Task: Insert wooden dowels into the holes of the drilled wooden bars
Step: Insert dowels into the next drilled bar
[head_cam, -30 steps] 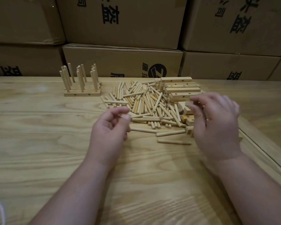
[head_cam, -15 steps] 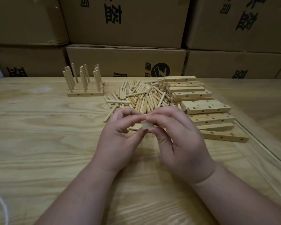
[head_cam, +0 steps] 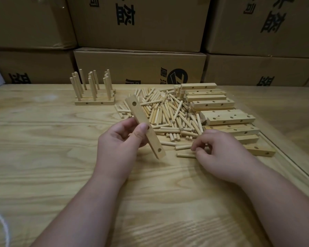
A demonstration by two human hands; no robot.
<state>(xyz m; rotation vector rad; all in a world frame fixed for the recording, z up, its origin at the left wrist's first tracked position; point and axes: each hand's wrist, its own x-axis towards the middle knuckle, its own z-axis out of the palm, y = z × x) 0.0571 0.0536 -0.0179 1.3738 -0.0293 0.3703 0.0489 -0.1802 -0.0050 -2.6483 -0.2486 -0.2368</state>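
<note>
Above the middle of the tabletop [head_cam: 43,157] the left hand [head_cam: 118,145] grips a drilled bar [head_cam: 144,129] tilted on end (two holes show), while the right hand [head_cam: 219,154] pinches a dowel [head_cam: 185,155] lying at the near edge of the dowel pile [head_cam: 168,113].

Pale bare wood everywhere: the drilled bar [head_cam: 144,128] looks smooth and matt, the heap of dowels [head_cam: 168,114] the same unvarnished timber. Table [head_cam: 43,157] shows bold grain under a faint sheen. Behind, matt brown cardboard boxes [head_cam: 139,66]; tape, possibly, glints top left.
</note>
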